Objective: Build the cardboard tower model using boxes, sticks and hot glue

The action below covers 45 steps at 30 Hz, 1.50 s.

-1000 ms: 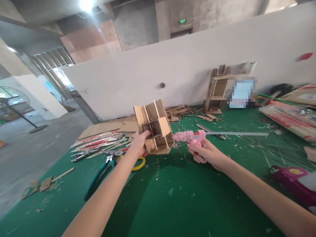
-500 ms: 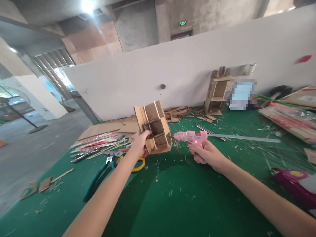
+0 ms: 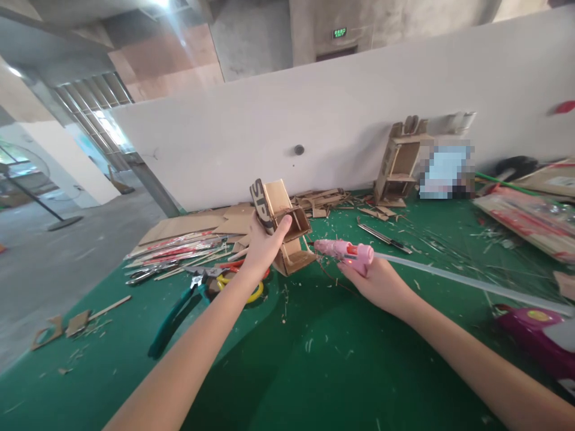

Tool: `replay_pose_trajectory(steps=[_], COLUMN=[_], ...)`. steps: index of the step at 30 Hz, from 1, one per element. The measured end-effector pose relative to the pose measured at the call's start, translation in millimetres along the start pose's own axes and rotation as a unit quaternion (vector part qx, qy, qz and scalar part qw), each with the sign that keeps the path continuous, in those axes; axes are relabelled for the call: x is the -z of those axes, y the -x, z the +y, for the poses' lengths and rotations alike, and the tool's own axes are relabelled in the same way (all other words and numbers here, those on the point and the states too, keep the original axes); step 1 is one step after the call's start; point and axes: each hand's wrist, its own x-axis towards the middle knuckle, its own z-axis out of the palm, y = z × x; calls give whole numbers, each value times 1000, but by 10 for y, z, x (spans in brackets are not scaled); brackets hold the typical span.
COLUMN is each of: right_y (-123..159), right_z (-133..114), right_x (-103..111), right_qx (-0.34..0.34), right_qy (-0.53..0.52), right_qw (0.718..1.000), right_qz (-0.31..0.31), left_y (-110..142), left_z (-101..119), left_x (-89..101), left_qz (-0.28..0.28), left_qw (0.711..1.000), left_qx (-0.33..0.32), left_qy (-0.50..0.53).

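Note:
My left hand (image 3: 266, 240) grips a small cardboard structure (image 3: 294, 258) with open compartments, its thumb against the middle one. Dark lettering shows on the structure's left side. In my right hand (image 3: 381, 281) is a pink hot glue gun (image 3: 344, 251) with a small lit light and a long translucent glue stick out of its back. The nozzle points left, close by the structure's right edge; whether it touches I cannot tell. Teal-handled pliers (image 3: 179, 311) and scissors with yellow and red handles (image 3: 256, 293) lie under and beside my left forearm.
A taller cardboard structure (image 3: 398, 164) stands against the white partition (image 3: 215, 143). Cardboard scraps (image 3: 323, 200), a utility knife (image 3: 381, 234) and packaged sticks (image 3: 179, 245) lie on the green table (image 3: 314, 371). A purple object (image 3: 530, 341) sits at right, a blurred-out panel (image 3: 444, 170) behind.
My left hand has turned the cardboard structure, so its lettered side now shows. The glue gun has shifted slightly left and tilted, its glue stick now slanting down to the right.

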Motion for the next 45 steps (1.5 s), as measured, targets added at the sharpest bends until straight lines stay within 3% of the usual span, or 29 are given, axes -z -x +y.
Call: replay_pose_trajectory(steps=[5, 10, 12, 17, 27, 36, 45], right_y=[3, -16, -20, -9, 22, 47, 55], right_z=[-26, -108, -95, -25, -71, -127, -89], right_x=[-12, 10, -3, -42, -34, -40, -53], right_qx=[22, 93, 83, 32, 49, 67, 52], right_qy=[31, 18, 21, 26, 58, 104, 72], right_qw=[999, 994, 995, 999, 997, 992, 996], right_qz=[11, -45, -59, -25, -12, -24, -3], left_y=[51, 136, 161, 202, 217, 223, 176], left_z=[73, 178, 195, 218, 232, 233, 278], left_x=[12, -30, -49, -73, -77, -79, -29], left_qz=[23, 8, 0, -6, -4, -4, -32], left_qw=[990, 984, 984, 982, 973, 978, 959], left_qx=[-31, -6, -7, -19, -26, -24, 3], left_qy=[-139, -177, -180, -186, -229, -205, -281])
